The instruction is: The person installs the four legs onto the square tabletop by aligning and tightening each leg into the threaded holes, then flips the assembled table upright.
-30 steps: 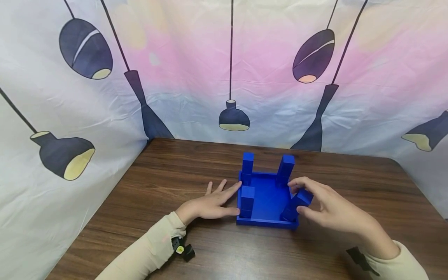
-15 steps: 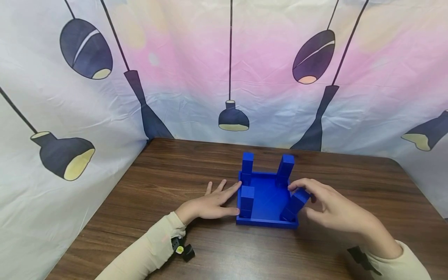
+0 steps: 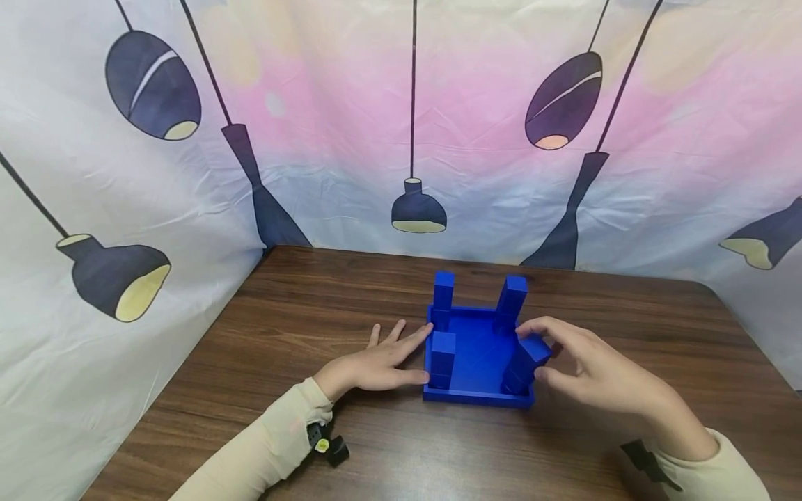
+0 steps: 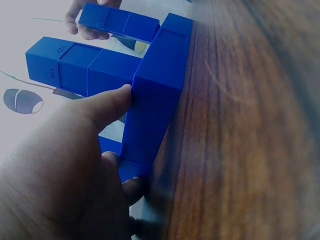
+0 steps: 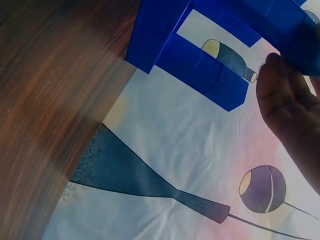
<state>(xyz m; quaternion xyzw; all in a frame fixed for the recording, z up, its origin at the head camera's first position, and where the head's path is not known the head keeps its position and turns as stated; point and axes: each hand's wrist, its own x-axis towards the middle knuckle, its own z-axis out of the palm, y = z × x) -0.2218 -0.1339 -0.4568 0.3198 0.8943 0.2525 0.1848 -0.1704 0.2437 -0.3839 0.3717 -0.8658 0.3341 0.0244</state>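
Observation:
A shallow blue tray (image 3: 479, 400) lies on the table with a stacked-block post standing inside each corner. My left hand (image 3: 376, 365) rests with fingers spread at the tray's left wall; its thumb and index fingertips touch that wall. The left wrist view shows the thumb against the tray side (image 4: 155, 100), beside the near-left post (image 4: 75, 65), which bears small raised numbers. At the near-right post (image 3: 525, 365), my right hand (image 3: 589, 362) holds the upper block between curled fingers and thumb. That post leans slightly right.
The far-left post (image 3: 443, 296) and far-right post (image 3: 512, 299) stand at the tray's back corners, the latter close to my right fingertips. A lamp-print cloth (image 3: 351, 104) hangs behind the brown wooden table (image 3: 313, 292).
The near-right post leaned further right earlier and now stands more upright. My right thumb came away from it half a second ago and is against it again. The left hand has stayed put.

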